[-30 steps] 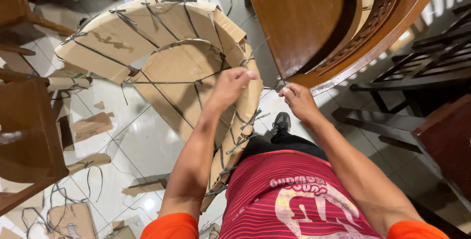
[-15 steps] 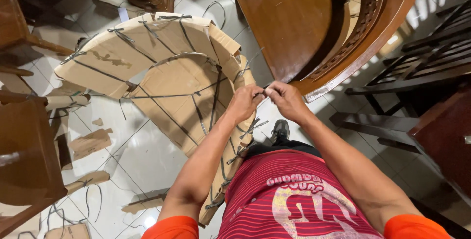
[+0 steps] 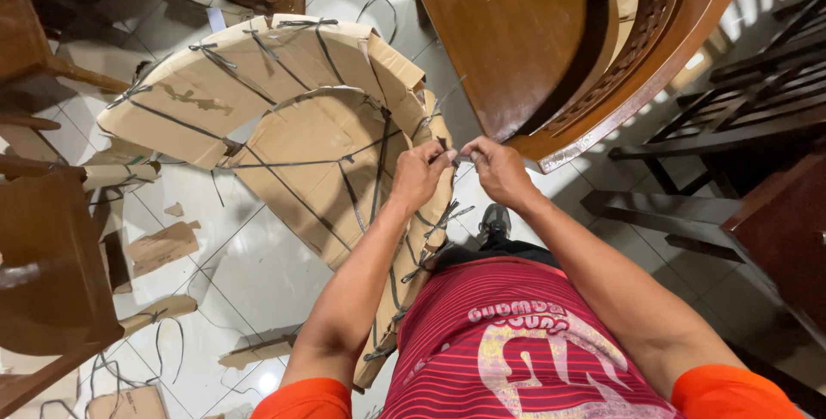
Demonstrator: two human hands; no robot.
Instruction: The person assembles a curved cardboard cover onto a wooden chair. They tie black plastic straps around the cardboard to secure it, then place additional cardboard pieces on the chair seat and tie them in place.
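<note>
I kept my left hand (image 3: 422, 174) and right hand (image 3: 499, 169) pinching the grey strap (image 3: 462, 158) taut, best worked close against the cardboard-wrapped chair (image 3: 292, 126)

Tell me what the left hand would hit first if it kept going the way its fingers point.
The left hand points right, toward the right hand, fingertips nearly touching over a dark strap pinched between them. It would likely meet the right hand's fingers first; the wooden chair lies beyond, depth unclear.
</note>
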